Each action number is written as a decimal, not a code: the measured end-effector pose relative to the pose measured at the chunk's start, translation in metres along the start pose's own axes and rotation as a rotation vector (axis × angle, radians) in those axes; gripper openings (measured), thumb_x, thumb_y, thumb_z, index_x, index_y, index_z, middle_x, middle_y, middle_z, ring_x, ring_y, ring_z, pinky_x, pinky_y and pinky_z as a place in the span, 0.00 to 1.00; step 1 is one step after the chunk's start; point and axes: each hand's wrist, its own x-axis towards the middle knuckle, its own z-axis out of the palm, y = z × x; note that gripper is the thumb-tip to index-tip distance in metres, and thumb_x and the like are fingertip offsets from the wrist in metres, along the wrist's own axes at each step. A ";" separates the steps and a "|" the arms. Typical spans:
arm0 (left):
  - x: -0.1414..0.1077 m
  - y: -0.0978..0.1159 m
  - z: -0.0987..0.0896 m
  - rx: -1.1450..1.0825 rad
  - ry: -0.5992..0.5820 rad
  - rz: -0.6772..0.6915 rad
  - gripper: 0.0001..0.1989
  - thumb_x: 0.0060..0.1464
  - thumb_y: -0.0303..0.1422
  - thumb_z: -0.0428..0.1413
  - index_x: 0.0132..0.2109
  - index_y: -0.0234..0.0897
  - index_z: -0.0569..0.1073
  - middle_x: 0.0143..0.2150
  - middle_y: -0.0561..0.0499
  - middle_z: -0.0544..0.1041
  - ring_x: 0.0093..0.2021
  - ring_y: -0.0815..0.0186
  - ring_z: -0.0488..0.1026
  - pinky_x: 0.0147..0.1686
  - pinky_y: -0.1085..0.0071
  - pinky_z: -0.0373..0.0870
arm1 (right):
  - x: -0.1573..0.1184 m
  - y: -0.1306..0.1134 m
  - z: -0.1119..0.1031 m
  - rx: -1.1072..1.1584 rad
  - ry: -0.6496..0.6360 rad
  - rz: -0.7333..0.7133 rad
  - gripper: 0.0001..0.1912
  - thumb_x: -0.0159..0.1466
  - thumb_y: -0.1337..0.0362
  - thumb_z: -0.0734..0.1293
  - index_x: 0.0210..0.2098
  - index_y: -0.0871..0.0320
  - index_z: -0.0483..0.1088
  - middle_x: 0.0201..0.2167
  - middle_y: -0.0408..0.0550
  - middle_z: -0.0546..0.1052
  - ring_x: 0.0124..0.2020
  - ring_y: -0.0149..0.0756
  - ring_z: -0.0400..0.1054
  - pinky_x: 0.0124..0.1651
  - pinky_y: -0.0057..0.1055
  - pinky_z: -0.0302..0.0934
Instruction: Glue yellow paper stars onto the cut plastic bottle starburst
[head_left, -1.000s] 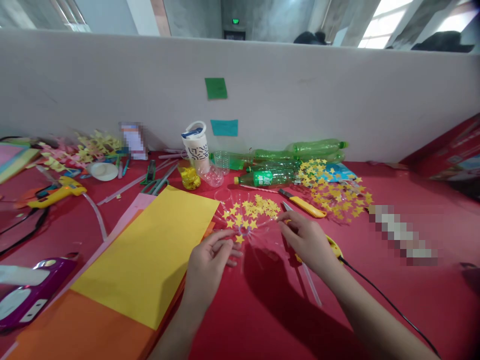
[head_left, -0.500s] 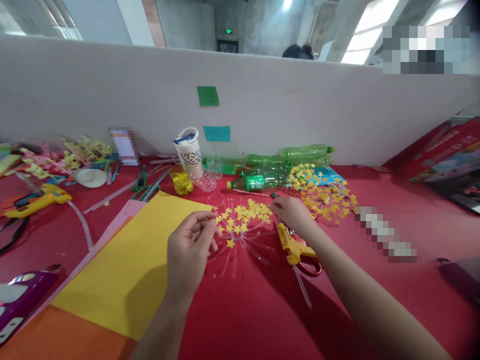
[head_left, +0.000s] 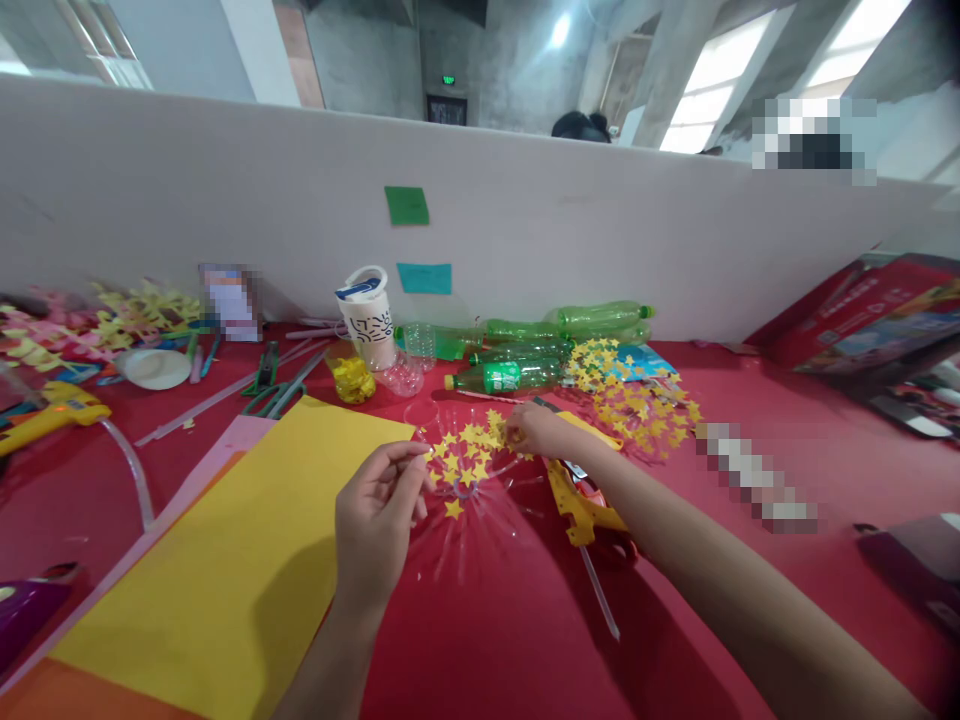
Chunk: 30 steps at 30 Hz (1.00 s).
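Observation:
A clear plastic piece cut into thin strips spreads on the red table like a flower, with many small yellow stars across its far side. At its left edge my left hand is closed in a pinch; what lies between the fingertips is hidden. My right hand reaches into the stars from the right, fingers pressed together and pointing down, so their grip cannot be seen. Under my right forearm lies a yellow glue gun with a clear glue stick, beside partly covered red-handled scissors.
Yellow paper covers the left, over pink and orange sheets. Green bottles, a white cup and a second star-covered plastic piece stand or lie behind. Another glue gun is far left. A grey partition rises behind.
My right hand has moved left, from the right edge of the stars in among them. My left hand stays pinched at the left edge. The view has shifted slightly.

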 end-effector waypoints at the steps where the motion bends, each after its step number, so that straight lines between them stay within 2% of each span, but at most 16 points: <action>1: -0.001 0.001 0.001 0.002 -0.007 -0.005 0.06 0.50 0.33 0.56 0.36 0.36 0.72 0.22 0.56 0.70 0.17 0.75 0.62 0.16 0.79 0.60 | 0.001 0.001 0.000 0.004 -0.007 0.004 0.15 0.66 0.61 0.64 0.50 0.59 0.67 0.50 0.51 0.70 0.47 0.40 0.68 0.48 0.43 0.65; 6: -0.002 0.002 0.002 0.000 -0.011 -0.016 0.06 0.50 0.33 0.56 0.36 0.36 0.72 0.21 0.56 0.70 0.17 0.74 0.62 0.16 0.79 0.60 | 0.005 0.004 0.000 0.080 -0.019 0.074 0.15 0.66 0.60 0.64 0.51 0.59 0.66 0.49 0.51 0.71 0.45 0.39 0.69 0.45 0.42 0.66; 9: -0.002 0.000 0.002 -0.001 -0.011 -0.009 0.06 0.50 0.33 0.56 0.36 0.36 0.72 0.21 0.56 0.70 0.17 0.74 0.62 0.16 0.78 0.60 | 0.004 0.007 0.000 0.162 0.026 0.116 0.15 0.66 0.60 0.63 0.50 0.59 0.67 0.49 0.50 0.71 0.44 0.39 0.70 0.44 0.41 0.67; 12: -0.001 0.001 0.002 0.006 -0.014 -0.010 0.06 0.49 0.33 0.56 0.35 0.36 0.72 0.21 0.56 0.70 0.17 0.74 0.63 0.16 0.78 0.60 | 0.000 0.008 -0.006 0.247 0.157 0.151 0.14 0.66 0.60 0.63 0.49 0.60 0.67 0.47 0.50 0.72 0.42 0.37 0.70 0.43 0.40 0.67; 15: -0.003 0.004 0.003 0.006 -0.020 -0.006 0.06 0.50 0.33 0.56 0.36 0.37 0.72 0.21 0.57 0.70 0.17 0.74 0.63 0.16 0.78 0.60 | -0.011 0.003 -0.021 0.336 0.346 0.158 0.09 0.65 0.65 0.63 0.44 0.62 0.68 0.38 0.48 0.74 0.37 0.34 0.70 0.40 0.34 0.66; 18: -0.007 0.012 0.005 0.023 -0.066 0.001 0.06 0.50 0.34 0.56 0.36 0.37 0.73 0.22 0.56 0.71 0.18 0.74 0.63 0.17 0.79 0.61 | -0.033 -0.016 -0.041 0.435 0.523 0.118 0.08 0.62 0.71 0.60 0.41 0.61 0.66 0.34 0.47 0.74 0.36 0.33 0.69 0.40 0.29 0.63; 22: -0.015 0.022 0.017 0.144 -0.245 -0.003 0.08 0.51 0.37 0.57 0.36 0.39 0.75 0.26 0.54 0.73 0.22 0.72 0.65 0.21 0.78 0.63 | -0.069 -0.062 -0.053 0.554 0.640 0.013 0.06 0.62 0.67 0.61 0.39 0.56 0.64 0.32 0.43 0.72 0.35 0.31 0.68 0.40 0.28 0.61; 26: -0.021 0.023 0.032 0.179 -0.351 -0.021 0.08 0.52 0.38 0.56 0.35 0.39 0.75 0.25 0.55 0.72 0.22 0.73 0.63 0.22 0.79 0.61 | -0.097 -0.102 -0.048 0.757 0.705 -0.090 0.06 0.59 0.70 0.63 0.36 0.55 0.65 0.31 0.41 0.71 0.34 0.31 0.66 0.39 0.28 0.60; 30: -0.028 0.020 0.041 0.121 -0.362 -0.114 0.07 0.53 0.37 0.55 0.34 0.39 0.73 0.19 0.59 0.66 0.16 0.75 0.57 0.16 0.79 0.55 | -0.107 -0.115 -0.037 0.843 0.744 -0.046 0.06 0.59 0.71 0.63 0.35 0.55 0.66 0.29 0.40 0.70 0.33 0.31 0.66 0.38 0.27 0.60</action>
